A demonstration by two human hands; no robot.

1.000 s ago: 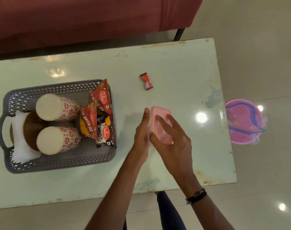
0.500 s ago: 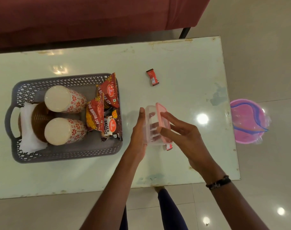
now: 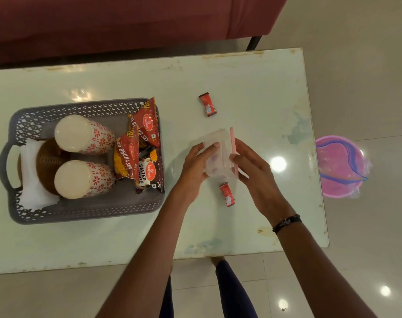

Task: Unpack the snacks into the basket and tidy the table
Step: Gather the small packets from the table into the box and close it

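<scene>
Head view: clear box (image 3: 214,154) with pink lid (image 3: 233,145), tipped on its side above mid-surface, left hand (image 3: 195,164) grip around its body, right hand (image 3: 252,171) grip on the lid side, likely to spill sweets out. One sweet (image 3: 227,194) lies just below, another (image 3: 207,107) beyond. Basket (image 3: 85,214) lies left, part full; bare surface (image 3: 252,88) between; right edge near.

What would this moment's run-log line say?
left hand grips clear box | right hand on pink lid | two candies on table: | basket filled
</scene>
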